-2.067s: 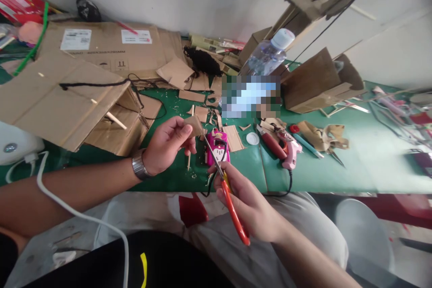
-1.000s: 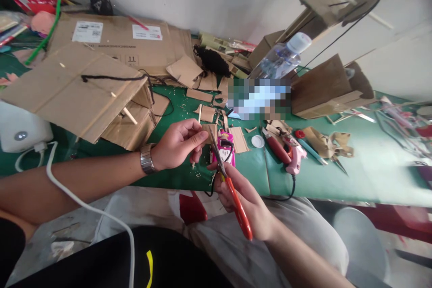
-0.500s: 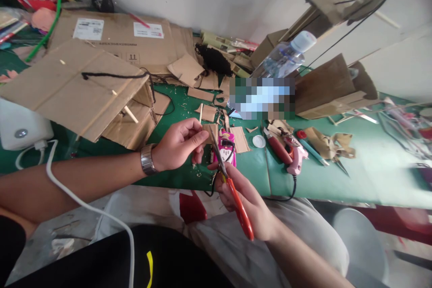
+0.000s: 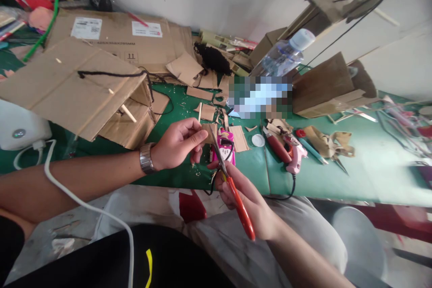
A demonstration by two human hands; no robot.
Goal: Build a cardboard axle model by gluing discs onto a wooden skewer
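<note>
My left hand [image 4: 184,144], with a metal watch at the wrist, pinches a small piece of cardboard [image 4: 211,132] between thumb and fingers. A thin wooden stick [image 4: 200,111] stands up beside its fingertips. In my right hand [image 4: 245,193] is a pair of red-handled scissors [image 4: 239,209], gripped by the handles. The metal blades point up and away, and their tips lie against the cardboard piece's right edge; whether they are parted I cannot tell. Just beyond the scissors a pink power strip [image 4: 226,141] with a black plug lies on the green table.
A cardboard structure [image 4: 70,85] with sticks and black cord stands left. Cardboard scraps lie around the middle. On the right are a utility knife [image 4: 278,144], a pink glue gun [image 4: 297,157] and a water bottle [image 4: 283,56]. A white cable [image 4: 84,204] crosses my left forearm.
The whole view has shifted very slightly. Both hands, the cardboard piece and the scissors keep nearly the same pose.
</note>
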